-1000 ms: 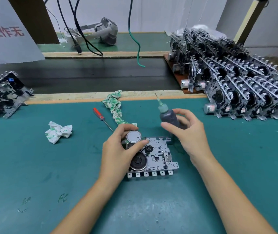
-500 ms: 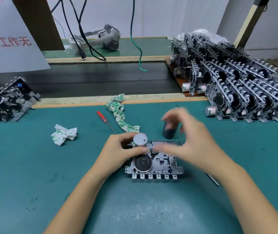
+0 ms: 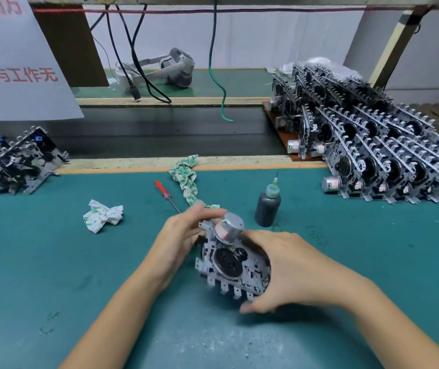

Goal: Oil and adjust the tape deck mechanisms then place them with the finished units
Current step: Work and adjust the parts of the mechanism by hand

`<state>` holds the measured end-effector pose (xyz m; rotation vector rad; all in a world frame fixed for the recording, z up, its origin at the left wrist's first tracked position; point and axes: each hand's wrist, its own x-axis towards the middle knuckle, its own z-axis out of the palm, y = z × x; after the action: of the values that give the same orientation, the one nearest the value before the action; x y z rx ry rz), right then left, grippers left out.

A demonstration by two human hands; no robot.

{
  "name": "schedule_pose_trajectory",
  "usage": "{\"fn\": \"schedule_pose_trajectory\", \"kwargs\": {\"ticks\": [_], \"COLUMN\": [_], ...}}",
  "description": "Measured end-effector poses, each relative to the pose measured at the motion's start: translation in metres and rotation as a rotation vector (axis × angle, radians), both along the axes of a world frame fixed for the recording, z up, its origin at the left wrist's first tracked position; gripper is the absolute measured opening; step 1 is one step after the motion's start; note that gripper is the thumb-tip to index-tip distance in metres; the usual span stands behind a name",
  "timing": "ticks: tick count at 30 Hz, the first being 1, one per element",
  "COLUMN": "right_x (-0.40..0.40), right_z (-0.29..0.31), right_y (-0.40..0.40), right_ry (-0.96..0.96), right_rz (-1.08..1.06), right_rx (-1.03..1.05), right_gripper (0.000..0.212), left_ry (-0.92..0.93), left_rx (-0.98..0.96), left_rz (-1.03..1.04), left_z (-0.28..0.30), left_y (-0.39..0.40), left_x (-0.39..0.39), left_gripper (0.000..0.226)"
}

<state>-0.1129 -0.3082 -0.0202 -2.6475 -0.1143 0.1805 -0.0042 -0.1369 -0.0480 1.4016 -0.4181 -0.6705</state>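
- I hold the tape deck mechanism (image 3: 230,265) up off the green worktop (image 3: 53,262), tipped on its side, in front of me
- My left hand (image 3: 183,235) grips its top left corner, close to the round silver motor (image 3: 229,226)
- My right hand (image 3: 285,272) wraps round its right side and bottom edge, fingers curled under it
- It looks like stiff thin metal, not heavy I think, with sharp little tabs along the bottom that could poke me
- The black wheel (image 3: 227,262) in the middle and the small parts look easy to bend or knock, so I think the outer frame is the best place to hold, not the wheel
- Fresh oil could make it slippery
- The oil bottle (image 3: 267,209) stands alone just behind the mechanism, and no hand touches it
- The finished units (image 3: 373,155) stand in rows well off to my right
- The red screwdriver (image 3: 166,194) lies behind my left hand, and its tip is hidden
- My right palm hides the right side of the mechanism, and the bottom tabs are blurry
- I cannot see the back face at all
- More mechanisms (image 3: 10,161) at the far left are cut off by the edge
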Motion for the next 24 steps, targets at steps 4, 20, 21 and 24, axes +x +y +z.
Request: {"fn": "schedule_pose_trajectory", "kwargs": {"ticks": [4,20,21,24], "right_x": [-0.013,-0.007,-0.004,-0.001], "right_z": [0.002,-0.031,-0.026,-0.01], "right_y": [0.008,-0.043,-0.051,-0.055], "right_ry": [0.305,0.104,0.137,0.279], "right_rz": [0.015,-0.531,-0.499,-0.325], "right_rx": [1.112,-0.357,-0.225,0.591], "right_gripper": [0.073,0.014,0.013,0.014], "left_ry": [0.413,0.777,0.811,0.857], "left_rx": [-0.15,-0.4,-0.401,-0.427], "left_rz": [-0.312,-0.238,-0.228,-0.231], "left_z": [-0.004,-0.016,-0.017,-0.02], "left_y": [-0.004,-0.018,-0.018,-0.016], "left_x": [-0.017,-0.039,-0.038,-0.036], "left_gripper": [0.101,0.065,0.068,0.077]}}
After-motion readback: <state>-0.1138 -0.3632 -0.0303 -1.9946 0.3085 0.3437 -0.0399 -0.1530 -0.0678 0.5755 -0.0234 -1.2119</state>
